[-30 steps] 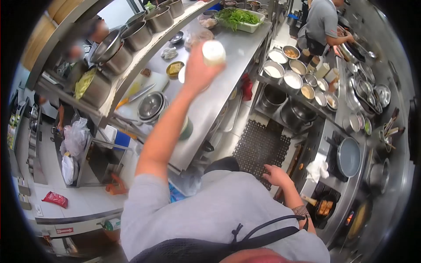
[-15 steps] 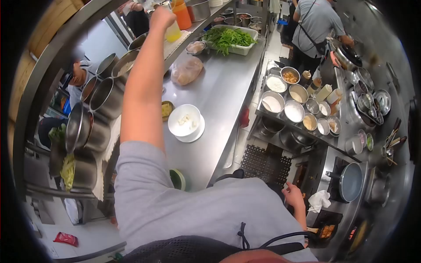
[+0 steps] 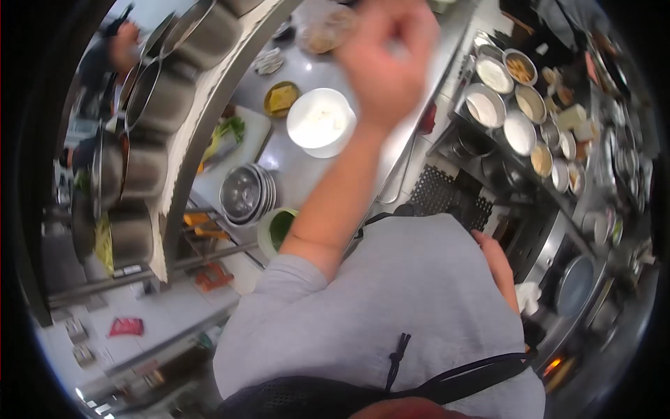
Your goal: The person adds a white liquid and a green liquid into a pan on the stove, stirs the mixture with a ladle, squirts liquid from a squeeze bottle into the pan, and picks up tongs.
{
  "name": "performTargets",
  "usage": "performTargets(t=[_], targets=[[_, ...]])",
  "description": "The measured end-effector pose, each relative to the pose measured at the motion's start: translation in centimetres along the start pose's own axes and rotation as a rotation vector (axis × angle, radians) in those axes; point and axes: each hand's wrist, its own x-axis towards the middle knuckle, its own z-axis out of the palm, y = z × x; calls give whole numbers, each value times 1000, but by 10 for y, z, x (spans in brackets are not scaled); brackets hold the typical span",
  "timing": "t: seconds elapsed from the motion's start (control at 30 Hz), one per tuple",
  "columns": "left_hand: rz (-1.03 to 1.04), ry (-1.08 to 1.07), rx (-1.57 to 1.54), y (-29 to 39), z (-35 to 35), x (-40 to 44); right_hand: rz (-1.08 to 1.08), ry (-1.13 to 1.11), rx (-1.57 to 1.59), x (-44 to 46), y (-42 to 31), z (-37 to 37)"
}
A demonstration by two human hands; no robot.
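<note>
My left hand [image 3: 398,63] is raised over the steel counter, to the upper right of a white bowl [image 3: 302,115]. It is blurred, with fingers curled round in a pinch; whatever lies between them is too smeared to make out. The bowl holds pale pieces and sits on another white dish. Beside it is a small bowl [image 3: 269,105] with a yellow block in it. Behind the hand, a bagged item [image 3: 322,35] is partly covered. Low at my right side hangs my right hand [image 3: 488,246], away from the counter, its fingers not clear.
Stacked metal bowls [image 3: 242,195] and a green-lined container [image 3: 283,227] stand at the near counter end. A cutting board [image 3: 248,136] carries greens. Pots [image 3: 160,94] line the shelf at left. Several tubs of powder [image 3: 520,133] and a pan [image 3: 577,285] are at right.
My left hand has come away from the shelf with the yellow bottle and swung right, over the counter. The view has shifted, so the stacked bowls and cutting board now show.
</note>
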Motion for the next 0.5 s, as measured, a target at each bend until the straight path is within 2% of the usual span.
performTargets(t=[0.03,0.07,0.1,0.13,0.23,0.3,0.33,0.37,0.4,0.47,0.5], targets=[[-111,-11,156,8,1,-42,-19,-53,-17,7,1,-5],[-277,31,167,-14,-4,-85,-39,-105,-33,13,2,-11],[-415,139,221,-32,-22,-120,-59,-157,-47,20,2,-17],[-552,242,267,-51,-37,-152,-112,-199,-195,30,2,-25],[-769,562,578,-97,-101,-208,-58,-136,-260,40,-23,-57],[-821,664,719,-117,-128,-209,-13,-123,-227,48,-38,-77],[-879,794,876,-127,-139,-206,40,-97,-188,50,-39,-80],[-928,922,1023,-136,-147,-204,-44,-29,-265,55,-28,-79],[-929,927,1026,-141,-155,-201,-46,-33,-268,56,-28,-80],[-993,897,348,-148,-166,-202,-50,-35,-209,53,-28,-86],[-995,899,336,-152,-170,-207,-25,-64,-201,52,-27,-87]])
